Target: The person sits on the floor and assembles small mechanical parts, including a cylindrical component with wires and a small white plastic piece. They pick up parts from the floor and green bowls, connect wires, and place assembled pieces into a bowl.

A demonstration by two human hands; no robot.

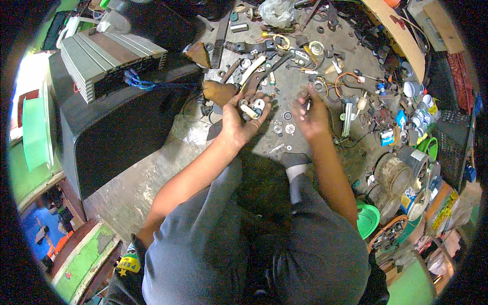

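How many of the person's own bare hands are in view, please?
2: the left hand, palm up, holding small parts; the right hand, to its right, above the floor.

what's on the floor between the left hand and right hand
The head view shows a few small round parts between the left hand and right hand.

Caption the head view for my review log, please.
Left hand cupping small parts, right hand alongside, above a floor strewn with loose hardware.

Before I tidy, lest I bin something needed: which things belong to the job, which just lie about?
Likely in the job:
- small pale parts in left hand
- round parts seen between it and right hand

Likely just lying about:
- finned metal case
- green bowl
- plastic bag
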